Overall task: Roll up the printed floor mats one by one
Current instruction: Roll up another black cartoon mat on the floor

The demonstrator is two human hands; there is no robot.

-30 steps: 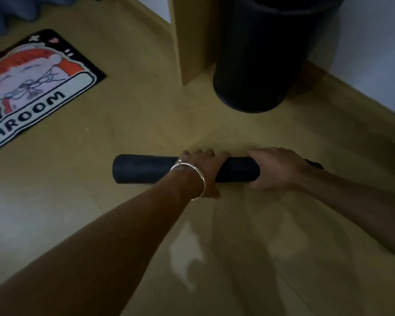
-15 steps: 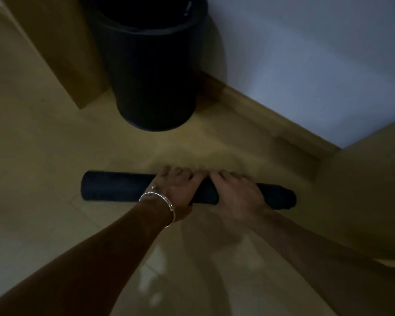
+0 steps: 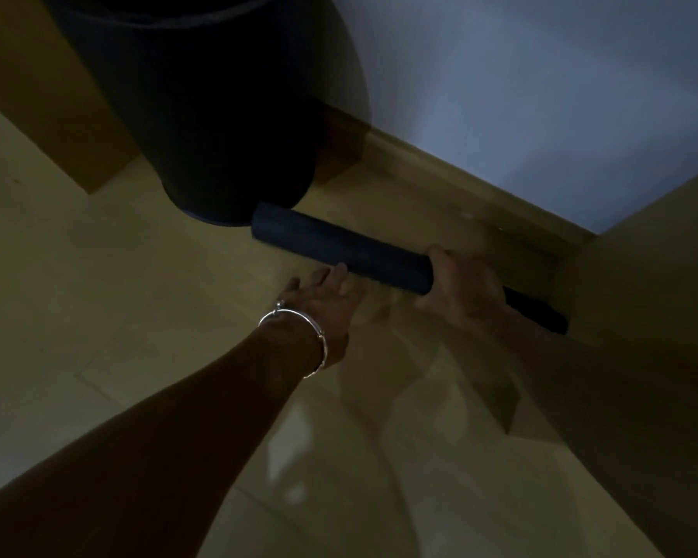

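Note:
A rolled-up mat [image 3: 339, 245], a dark tube, lies slanted close to the skirting board, its left end next to the black bin and its right end against the wooden panel at the right. My right hand [image 3: 460, 285] grips the roll near its right third, fingers curled over the top. My left hand [image 3: 319, 304], with a silver bangle on the wrist, has straight fingers whose tips reach the roll's near side at its middle. No flat printed mat is in view.
A tall black bin [image 3: 202, 114] stands at the back left, beside a wooden panel [image 3: 57, 114]. The white wall [image 3: 520, 94] and its skirting board [image 3: 460, 183] run behind the roll. Another wooden surface [image 3: 661, 275] closes the right side. Pale floor [image 3: 97, 316] spreads to the left and front.
The roll has moved away from me toward the wall and turned slanted. My left hand has let go of it and opened. The view swung right, so the printed mat left the frame.

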